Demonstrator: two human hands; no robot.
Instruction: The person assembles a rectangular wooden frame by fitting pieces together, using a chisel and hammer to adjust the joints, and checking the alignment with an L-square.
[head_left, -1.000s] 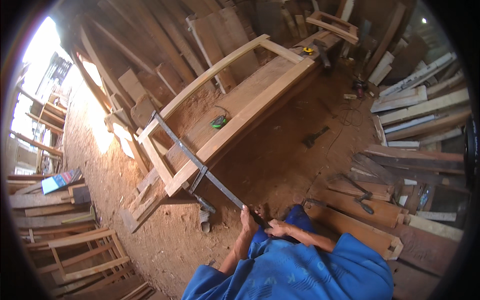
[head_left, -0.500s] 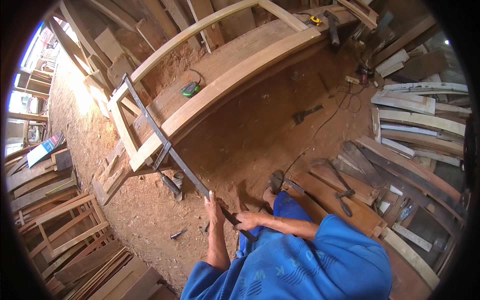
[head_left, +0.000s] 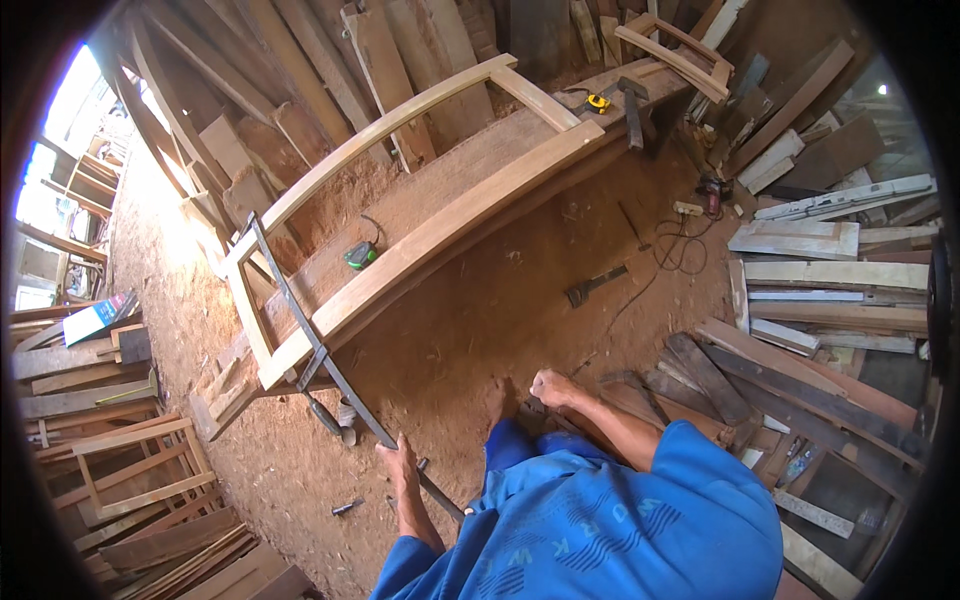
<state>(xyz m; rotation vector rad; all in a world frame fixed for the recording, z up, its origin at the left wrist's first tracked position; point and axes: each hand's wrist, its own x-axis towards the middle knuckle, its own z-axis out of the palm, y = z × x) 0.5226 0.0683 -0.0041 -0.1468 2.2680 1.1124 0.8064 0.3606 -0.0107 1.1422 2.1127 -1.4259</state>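
On the sawdust floor (head_left: 480, 340), the left hand (head_left: 400, 470) closes its grip round a long, stiff, heavy-looking bar clamp (head_left: 310, 340) near its lower end, while the right hand (head_left: 552, 388) is fisted, contents unclear.

One flat rectangular printed sheet or package (head_left: 95, 318), blue and white with some red, lies tilted on stacked timber at far left.

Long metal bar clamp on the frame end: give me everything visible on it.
The long dark metal bar clamp is a thin straight steel-looking bar running diagonally across the near end of the curved pale wooden frame, from its far top corner down past its near corner. A short bracing piece branches off beside the lower corner. Its near end slopes toward the sawdust-covered floor, where the person's left hand wraps it. The right hand is off it, nearer the stacked planks.
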